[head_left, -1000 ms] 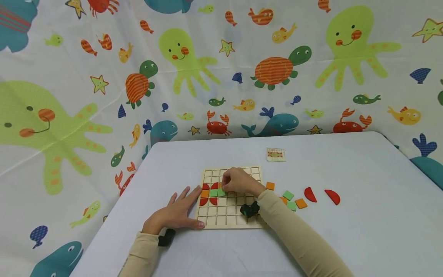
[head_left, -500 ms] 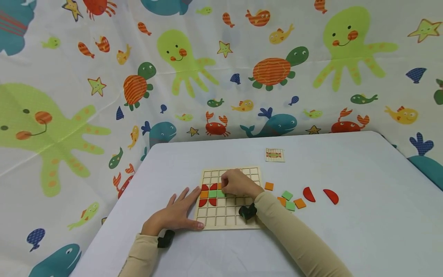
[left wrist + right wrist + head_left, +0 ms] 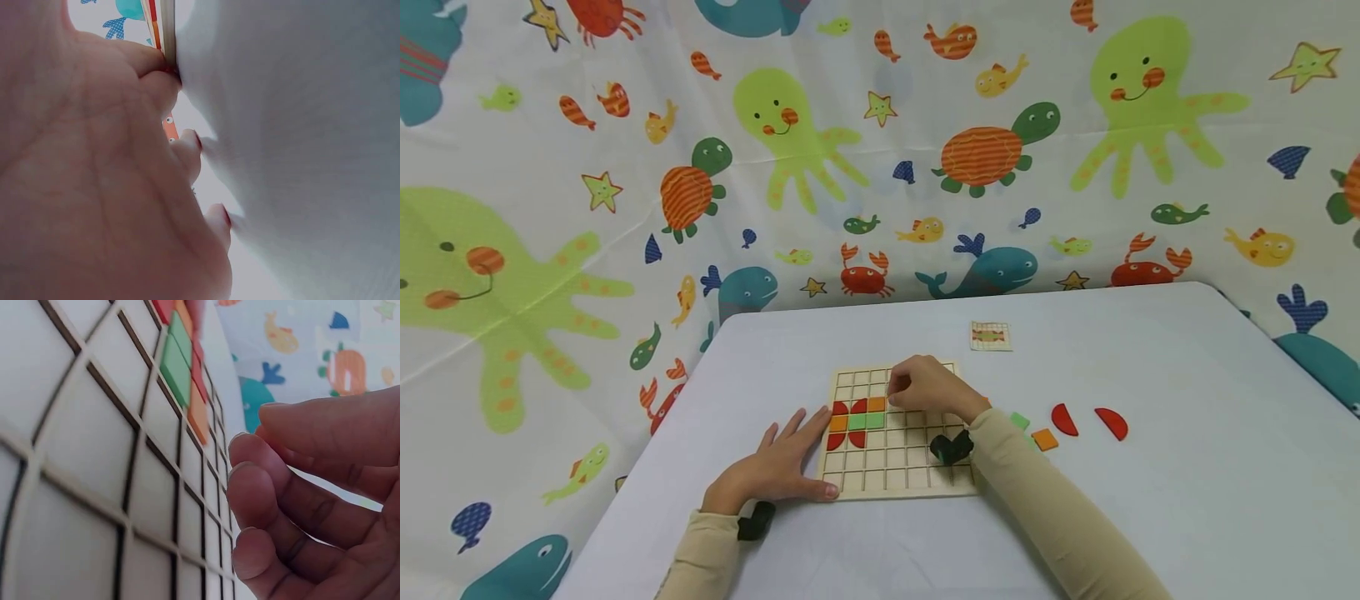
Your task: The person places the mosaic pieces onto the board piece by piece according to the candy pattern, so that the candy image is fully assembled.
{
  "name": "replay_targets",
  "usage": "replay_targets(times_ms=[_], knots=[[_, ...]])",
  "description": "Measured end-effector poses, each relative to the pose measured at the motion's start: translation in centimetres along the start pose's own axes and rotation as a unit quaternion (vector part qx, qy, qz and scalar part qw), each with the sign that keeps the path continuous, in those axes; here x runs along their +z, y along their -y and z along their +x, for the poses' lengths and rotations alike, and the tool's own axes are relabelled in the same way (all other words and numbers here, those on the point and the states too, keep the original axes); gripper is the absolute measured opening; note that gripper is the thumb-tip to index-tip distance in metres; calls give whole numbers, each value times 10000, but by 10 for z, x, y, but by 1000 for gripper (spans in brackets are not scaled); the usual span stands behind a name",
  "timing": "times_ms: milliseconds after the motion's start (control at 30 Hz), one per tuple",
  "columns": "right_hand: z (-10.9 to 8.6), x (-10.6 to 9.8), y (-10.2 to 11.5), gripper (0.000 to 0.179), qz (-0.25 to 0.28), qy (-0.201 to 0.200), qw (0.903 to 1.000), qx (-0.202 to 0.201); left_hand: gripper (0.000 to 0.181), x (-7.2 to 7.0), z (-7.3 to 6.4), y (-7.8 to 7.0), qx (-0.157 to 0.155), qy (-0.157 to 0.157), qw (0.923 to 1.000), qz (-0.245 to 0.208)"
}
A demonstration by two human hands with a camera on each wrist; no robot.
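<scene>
A wooden grid board (image 3: pixel 895 481) lies on the table. On its left part sit two green square tiles (image 3: pixel 867 421), an orange tile (image 3: pixel 838 423) to their left, another orange tile (image 3: pixel 876 404) above the right green one, and several red quarter-circle pieces (image 3: pixel 857 439). My left hand (image 3: pixel 767 473) rests at the board's left edge, fingers spread, thumb at the lower left corner; the left wrist view shows fingertips beside the board edge (image 3: pixel 169 31). Just right of the upper orange tile, my right hand (image 3: pixel 934 387) hovers over the grid. Its fingers are loosely bent, with no piece visible between them (image 3: pixel 312 506).
Right of the board lie two red half-circles (image 3: pixel 1064 420), an orange tile (image 3: pixel 1045 439) and green tiles (image 3: pixel 1019 421), some partly behind the right sleeve. A small pattern card (image 3: pixel 991 336) lies farther back. A sea-animal cloth (image 3: pixel 865 125) hangs behind the table.
My right hand has drawn away to the right from the upper orange tile, which now shows fully beside the right green tile. My left hand stays at the board's edge.
</scene>
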State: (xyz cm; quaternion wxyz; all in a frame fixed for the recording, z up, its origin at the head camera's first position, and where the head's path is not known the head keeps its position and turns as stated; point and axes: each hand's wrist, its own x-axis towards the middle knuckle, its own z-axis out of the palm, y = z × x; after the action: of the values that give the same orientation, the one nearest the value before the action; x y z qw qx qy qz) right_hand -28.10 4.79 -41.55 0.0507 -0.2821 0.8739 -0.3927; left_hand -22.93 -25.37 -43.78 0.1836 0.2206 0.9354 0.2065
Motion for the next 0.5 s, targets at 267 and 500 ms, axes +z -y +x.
replay_targets(times_ms=[267,500], knots=[[-15,-19,-8,5,33,-326,9972,673,124,2,0,-1,-66,-20,10000,-2],[-27,-33,-16,6,-120,-371,9958,833,124,3,0,0,-112,-35,9999,15]])
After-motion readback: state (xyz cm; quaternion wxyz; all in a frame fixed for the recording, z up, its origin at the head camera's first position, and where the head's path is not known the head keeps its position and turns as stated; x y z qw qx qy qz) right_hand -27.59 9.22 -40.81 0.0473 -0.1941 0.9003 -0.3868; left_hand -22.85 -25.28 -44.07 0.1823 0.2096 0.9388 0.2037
